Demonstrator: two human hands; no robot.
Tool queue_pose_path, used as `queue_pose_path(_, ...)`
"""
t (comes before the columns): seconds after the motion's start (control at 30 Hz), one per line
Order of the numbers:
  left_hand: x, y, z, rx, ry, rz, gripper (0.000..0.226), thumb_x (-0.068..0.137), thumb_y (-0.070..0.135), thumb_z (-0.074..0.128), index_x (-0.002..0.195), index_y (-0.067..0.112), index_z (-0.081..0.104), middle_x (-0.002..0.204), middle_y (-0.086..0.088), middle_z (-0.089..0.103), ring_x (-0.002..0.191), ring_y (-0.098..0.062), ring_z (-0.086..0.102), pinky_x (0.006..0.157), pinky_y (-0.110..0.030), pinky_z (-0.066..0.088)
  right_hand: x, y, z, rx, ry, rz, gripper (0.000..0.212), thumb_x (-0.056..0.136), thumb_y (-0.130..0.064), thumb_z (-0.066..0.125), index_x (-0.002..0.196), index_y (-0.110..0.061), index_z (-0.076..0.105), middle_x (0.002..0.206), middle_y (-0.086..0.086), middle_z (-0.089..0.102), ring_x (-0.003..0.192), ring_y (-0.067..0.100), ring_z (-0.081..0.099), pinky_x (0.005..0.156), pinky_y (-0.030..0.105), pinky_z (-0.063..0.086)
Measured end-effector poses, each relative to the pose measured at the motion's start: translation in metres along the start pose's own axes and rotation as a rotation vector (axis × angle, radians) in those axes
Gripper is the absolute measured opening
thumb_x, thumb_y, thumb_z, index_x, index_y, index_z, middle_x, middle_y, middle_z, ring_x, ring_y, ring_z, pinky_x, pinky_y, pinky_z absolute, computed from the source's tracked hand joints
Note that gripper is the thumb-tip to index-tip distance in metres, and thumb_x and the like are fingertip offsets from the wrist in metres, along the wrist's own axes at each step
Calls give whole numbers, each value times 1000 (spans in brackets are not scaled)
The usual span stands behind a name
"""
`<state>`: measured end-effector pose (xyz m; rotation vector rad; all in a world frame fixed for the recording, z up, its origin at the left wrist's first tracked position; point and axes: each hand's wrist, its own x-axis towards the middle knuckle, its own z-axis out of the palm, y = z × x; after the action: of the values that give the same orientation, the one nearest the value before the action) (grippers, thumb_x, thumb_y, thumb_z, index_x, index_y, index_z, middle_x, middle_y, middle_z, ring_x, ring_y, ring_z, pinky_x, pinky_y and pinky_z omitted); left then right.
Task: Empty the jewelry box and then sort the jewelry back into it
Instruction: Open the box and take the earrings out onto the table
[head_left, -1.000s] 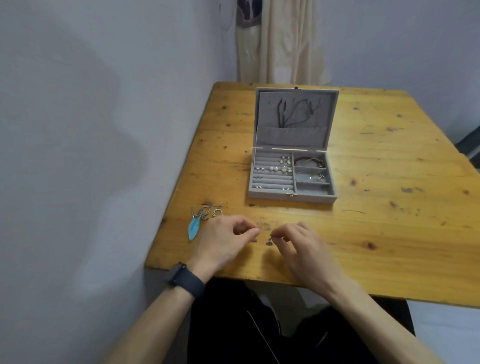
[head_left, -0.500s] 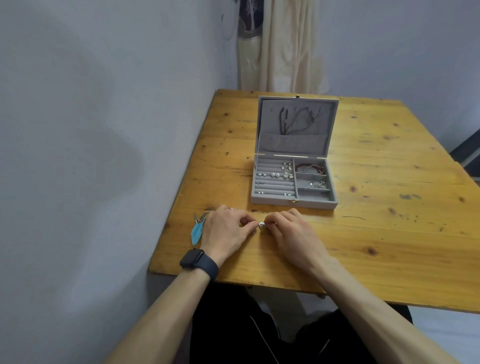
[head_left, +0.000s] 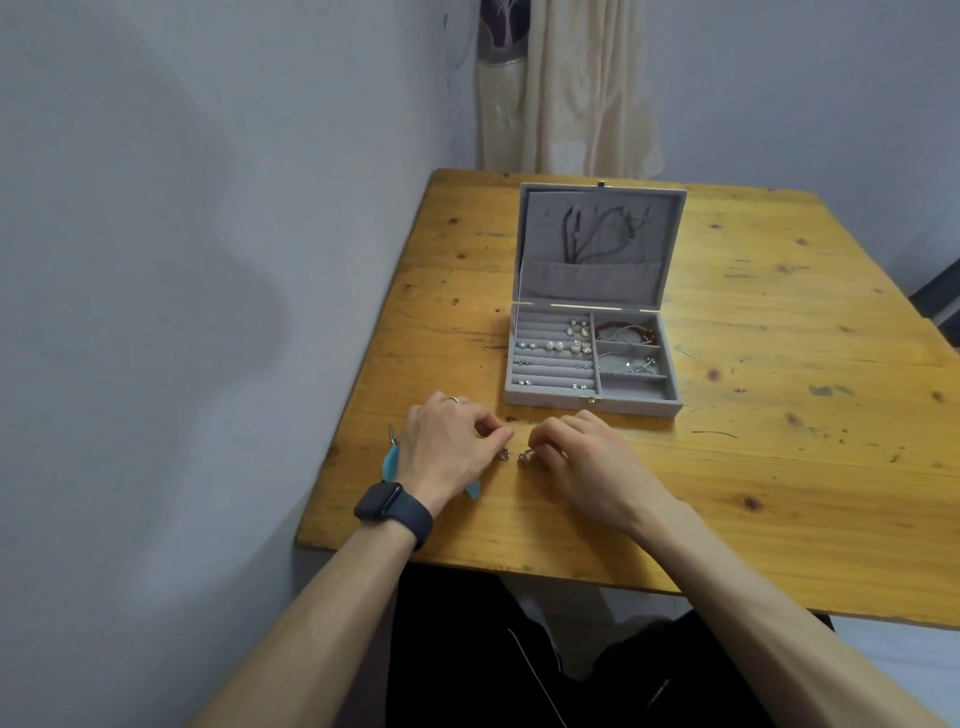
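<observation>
Nearest the desk's (head_left: 753, 519) front edge, the person's two hands work close together. The left hand (head_left: 447, 452), with a dark watch (head_left: 392, 512) on its wrist and a ring on one finger, has its fingers pinched on a small silvery earring (head_left: 503, 455); the right hand (head_left: 587, 462) has its fingers drawn together on a second small earring (head_left: 525, 457), the two pieces just apart from each other. Under the left hand, partly hidden, lies a blue feather earring (head_left: 390, 460) on the wood. Beyond the hands stands the grey jewelry box (head_left: 592, 358), lid upright, studs already seated in the ring rolls on its left side, a red bracelet (head_left: 626, 331) in the far right compartment, silver pieces in the middle one, and the near right compartment apparently bare. Cords hang inside the lid above its pocket. It looks like the sorting-back stage, nearly done. The risk, as I see it, lies in the size of these earrings: a slack pinch could drop one, and it might roll off the near edge onto the dark lap below. The left wrist could also drag the feather piece off the side.
</observation>
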<state>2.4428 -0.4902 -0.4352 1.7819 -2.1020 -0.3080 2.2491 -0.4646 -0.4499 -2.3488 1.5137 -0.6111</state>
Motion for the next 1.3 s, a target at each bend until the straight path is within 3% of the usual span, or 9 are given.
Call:
queue_pose_path(0.43,8,1,8,0,-19,34,34,90,63,55,93,36,76,89,15,66,93,-10,52,85,-33,40,10,11,19,-61,147,-74,11,97,-17,62,103,-16,70,97,1,66,88,23,55,77,33,51)
queue_pose_path(0.77,3,-13,4,-62,-11,81,20,91,49,59,100,39,73,92,17,65,94,-9,52,87,-36,43,-13,9,30,97,305,110,16,91,-21,69,106,-20,72,100,-3,68,90,16,56,81,23,44)
queue_pose_path(0.9,1,-13,4,-62,-9,116,22,92,52,59,107,43,73,104,15,64,102,-8,52,90,-34,42,-15,4,32,86,311,77,21,92,-25,68,112,-23,73,101,0,66,90,17,55,80,26,46)
queue_pose_path(1.1,1,-8,3,-11,-51,142,24,94,51,57,109,40,73,109,14,63,105,-9,51,93,-34,41,-16,1,35,-32,295,17,24,96,-30,59,114,-23,74,101,0,65,88,21,53,77,33,50)
queue_pose_path(1.3,0,-10,5,-15,-46,135,24,94,49,58,108,38,74,110,13,64,107,-10,52,95,-34,40,-15,-2,36,-38,281,55,27,95,-29,60,117,-23,72,102,0,64,89,21,51,80,31,49)
